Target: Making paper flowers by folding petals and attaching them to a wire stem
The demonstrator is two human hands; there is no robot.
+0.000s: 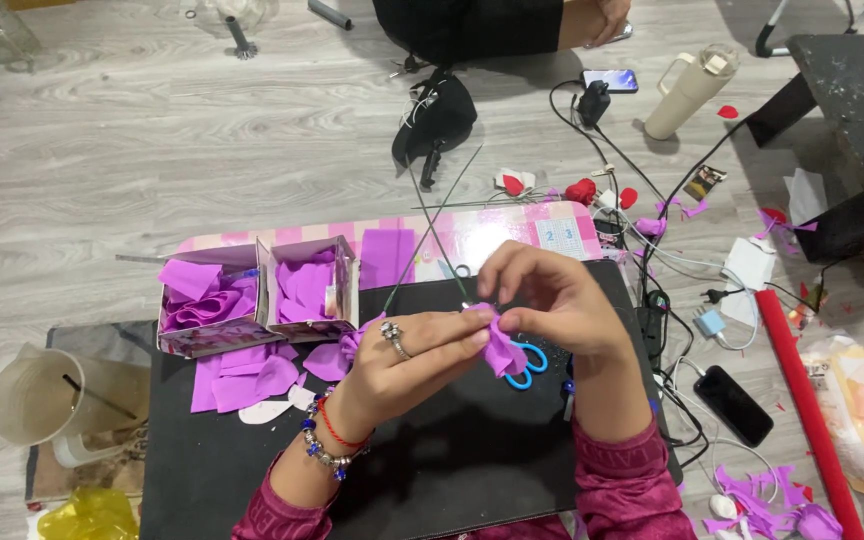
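Purple paper flower pinched between both hands above the middle of the black mat, petals hanging toward the near side. Left hand closed narrow on its left edge, ringed finger on top; right hand curled over it from the far right, fingertips pressed to the top. Thin green wire running from the flower away to the far left, long axis slanting up toward the black pouch. Two open boxes at the far left of the mat, both stuffed with purple petals; more cut petals loose just near them. Blue scissors lying under the flower, partly hidden. Pale cup at the left with a stick inside. Cables, phone and red roll crowding the right.
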